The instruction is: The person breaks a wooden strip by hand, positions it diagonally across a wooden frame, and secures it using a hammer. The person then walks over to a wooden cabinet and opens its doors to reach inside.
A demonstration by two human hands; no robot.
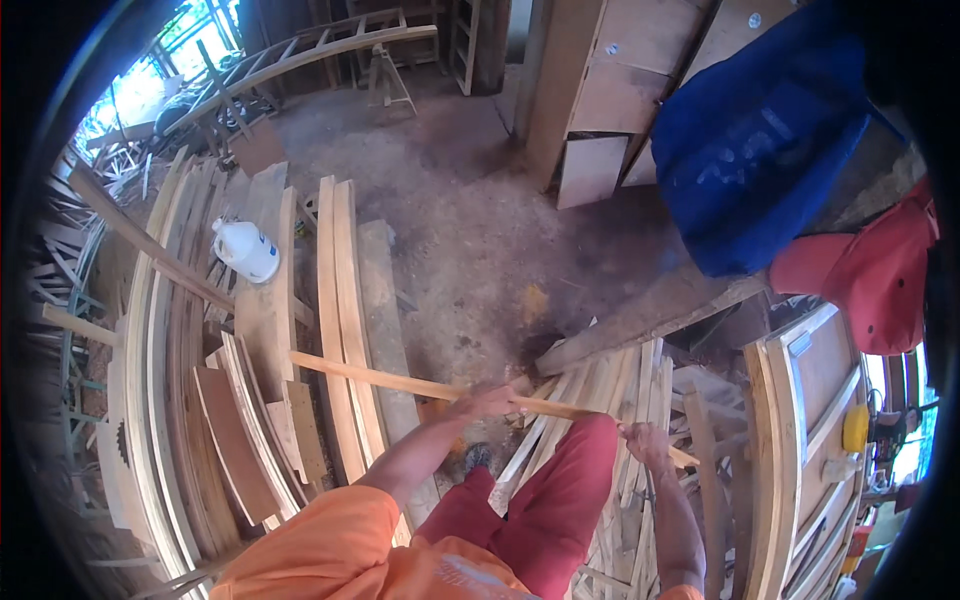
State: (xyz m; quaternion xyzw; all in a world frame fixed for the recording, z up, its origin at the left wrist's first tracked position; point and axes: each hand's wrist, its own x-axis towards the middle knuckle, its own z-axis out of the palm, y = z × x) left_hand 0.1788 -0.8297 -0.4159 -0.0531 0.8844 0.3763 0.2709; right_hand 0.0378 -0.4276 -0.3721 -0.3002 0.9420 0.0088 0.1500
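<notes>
A long, thin wooden strip lies slantwise across in front of me, its left end over the upright boards and its right end past my raised right knee. My left hand is closed around the strip near its middle. Just beyond the knee, my right hand has its fingers closed at the strip, and a short end of wood sticks out to the right of it. The red-trousered knee hides part of the strip between the two hands.
Long planks stand at my left beside a board bearing a white plastic jug. More wood strips lie under and beside my legs. At right hang a blue cloth and a red cap, near a wooden door frame.
</notes>
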